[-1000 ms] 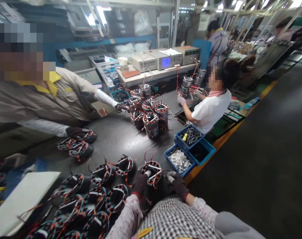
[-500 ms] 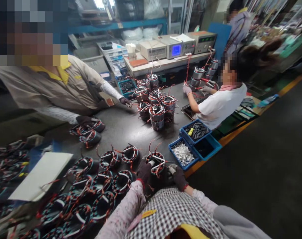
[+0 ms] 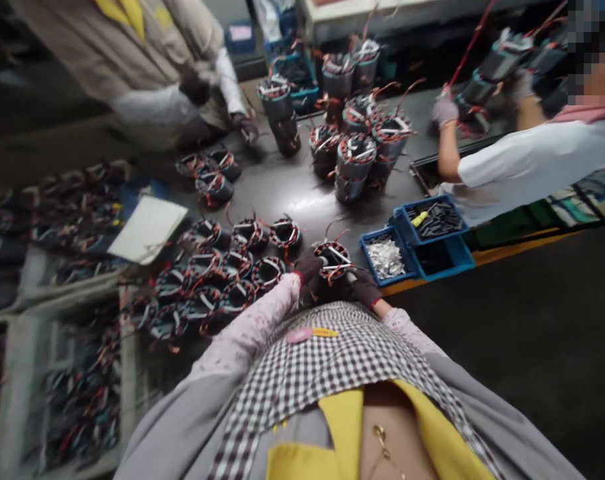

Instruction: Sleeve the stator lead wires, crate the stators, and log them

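Directly before me on the dark table stands a motor stator (image 3: 338,252), a ring wound with wire, with white sleeves across its top and reddish leads sticking up. My left hand (image 3: 310,268), in a dark glove, is closed on its left side with the thumb at the rim. At the stator's lower right, my right hand (image 3: 364,288) has its gloved fingers curled together close to the rim; what they pinch is too small and blurred to tell. Several more wound stators (image 3: 268,272) stand in rows to the left of my left hand.
Blue bins hold white pieces (image 3: 385,257) and black tubes (image 3: 436,220). Stacked stators (image 3: 355,157) stand mid-table. A co-worker's gloved hand (image 3: 245,128) is at the far left; another co-worker's hand (image 3: 445,109) is at the right. A white sheet (image 3: 148,229) and crates (image 3: 127,373) lie left.
My view has tilted down, showing more of my apron and the crates. A stator stack now stands by the far co-worker's hand. Both my hands stay at the same stator.
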A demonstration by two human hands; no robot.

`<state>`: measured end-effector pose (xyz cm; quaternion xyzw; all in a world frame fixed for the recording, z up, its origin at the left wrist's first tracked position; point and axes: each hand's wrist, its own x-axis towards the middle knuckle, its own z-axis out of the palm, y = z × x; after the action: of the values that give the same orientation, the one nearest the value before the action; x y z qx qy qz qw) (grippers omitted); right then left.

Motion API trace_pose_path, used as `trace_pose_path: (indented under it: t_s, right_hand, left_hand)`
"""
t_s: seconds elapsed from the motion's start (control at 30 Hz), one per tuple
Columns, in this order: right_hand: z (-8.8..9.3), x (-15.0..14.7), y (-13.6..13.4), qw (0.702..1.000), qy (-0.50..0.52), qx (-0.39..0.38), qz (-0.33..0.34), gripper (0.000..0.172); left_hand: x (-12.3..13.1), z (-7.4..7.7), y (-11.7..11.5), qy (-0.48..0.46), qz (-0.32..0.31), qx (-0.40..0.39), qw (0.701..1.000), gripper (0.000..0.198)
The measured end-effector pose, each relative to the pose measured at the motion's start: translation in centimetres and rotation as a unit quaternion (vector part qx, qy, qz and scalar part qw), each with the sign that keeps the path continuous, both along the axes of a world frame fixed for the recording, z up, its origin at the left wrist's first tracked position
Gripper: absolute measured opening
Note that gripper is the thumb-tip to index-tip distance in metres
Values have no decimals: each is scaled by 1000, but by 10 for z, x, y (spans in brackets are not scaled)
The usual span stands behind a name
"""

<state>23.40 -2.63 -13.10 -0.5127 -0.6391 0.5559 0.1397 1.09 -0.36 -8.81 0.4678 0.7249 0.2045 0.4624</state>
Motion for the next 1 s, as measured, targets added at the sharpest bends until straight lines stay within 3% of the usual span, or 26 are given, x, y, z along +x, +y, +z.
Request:
trace_pose_path:
  t_s: [0.1, 0.2, 0.3, 0.4, 0.47, 0.53, 0.63, 0.7, 0.8, 0.9, 1.0]
  right_hand:
    - [14, 23, 8, 994, -95, 8, -52, 29]
    - [40, 36, 36, 981, -162, 68, -80, 37]
    - [62, 17, 56, 958, -229, 167, 35, 45]
    - [71, -18, 55, 900, -342, 206, 176, 48]
    - [72, -36, 52, 872, -387, 204, 222, 41]
    - [75, -42, 54, 862, -399, 194, 246, 42]
    - [82, -34, 63, 862, -403, 177, 251, 43]
    - [87, -26, 69, 876, -384, 175, 235, 43]
    - [85, -24, 70, 899, -352, 188, 180, 43]
    - [72, -41, 68, 903, -345, 233, 106, 44]
    - [60, -64, 69, 908, -340, 242, 42, 42]
  left_hand:
    - [6, -15, -6, -20, 17, -38, 999, 38]
    - [11, -22, -8, -37, 33, -27, 998, 48]
    - [-2, -14, -10, -61, 81, 103, 989, 61]
    - [-28, 10, -17, -33, 88, 262, 960, 55]
    - [-40, 29, -26, 12, 1, 261, 965, 45]
    - [-39, 43, -35, 60, -154, 202, 965, 41]
    - [-18, 54, -41, 164, -356, 137, 910, 54]
    - [1, 54, -36, 228, -426, 112, 868, 65]
    - [18, 48, -23, 254, -459, 86, 847, 57]
    - [21, 39, -20, 230, -433, 119, 864, 45]
    - [16, 28, -33, 212, -404, 157, 876, 34]
